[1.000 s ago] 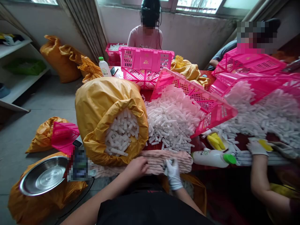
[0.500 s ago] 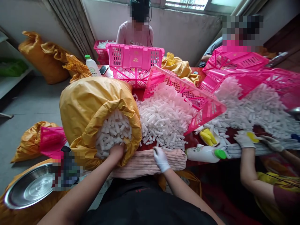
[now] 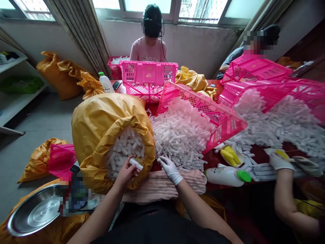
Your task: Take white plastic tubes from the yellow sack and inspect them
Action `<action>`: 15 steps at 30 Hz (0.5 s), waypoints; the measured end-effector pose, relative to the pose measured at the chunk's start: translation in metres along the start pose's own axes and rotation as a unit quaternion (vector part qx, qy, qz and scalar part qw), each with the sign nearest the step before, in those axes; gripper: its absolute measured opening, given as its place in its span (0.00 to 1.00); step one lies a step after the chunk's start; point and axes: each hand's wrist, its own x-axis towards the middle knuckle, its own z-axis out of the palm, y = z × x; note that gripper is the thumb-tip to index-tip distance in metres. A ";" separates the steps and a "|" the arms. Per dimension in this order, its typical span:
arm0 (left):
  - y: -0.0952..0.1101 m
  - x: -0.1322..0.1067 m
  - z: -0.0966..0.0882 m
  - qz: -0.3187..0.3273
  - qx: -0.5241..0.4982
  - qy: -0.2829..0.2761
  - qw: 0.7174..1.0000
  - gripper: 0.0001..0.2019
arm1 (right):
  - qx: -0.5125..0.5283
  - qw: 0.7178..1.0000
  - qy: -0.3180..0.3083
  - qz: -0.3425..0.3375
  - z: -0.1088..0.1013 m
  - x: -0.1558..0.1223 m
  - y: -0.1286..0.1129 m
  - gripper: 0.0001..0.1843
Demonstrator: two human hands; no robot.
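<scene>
My bare left hand (image 3: pixel 128 173) is closed on a small white tube (image 3: pixel 136 164), gripping it between thumb and fingers at the mouth of a big yellow sack (image 3: pixel 111 108). Many similar white tubes (image 3: pixel 124 144) fill the sack's opening. To the right, my gloved right hand (image 3: pixel 170 169) hovers over the near edge of a loose pile of white tubes (image 3: pixel 182 132). Its fingers are drawn together, and whatever is at their tips is too small to make out. Beneath both hands lies a ribbed pinkish towel (image 3: pixel 157 186).
A tilted pink basket (image 3: pixel 225 125) backs the pile; another pink basket (image 3: pixel 149 73) stands behind. A white bottle with green cap (image 3: pixel 223 176) lies right of the towel, near a dish of yellow pieces (image 3: pixel 231 156). A co-worker's gloved hand (image 3: pixel 280 161) is at right, a metal basin (image 3: pixel 38 210) at lower left.
My left hand has come out of the sack's opening with a white tube in it. My right hand has shifted slightly left, off the towel toward the pile. The head view has tilted up.
</scene>
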 end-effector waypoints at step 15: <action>0.031 -0.045 0.057 -0.006 -0.059 -0.086 0.995 0.21 | 0.242 0.956 0.116 -0.119 -0.006 -0.036 -0.071 0.13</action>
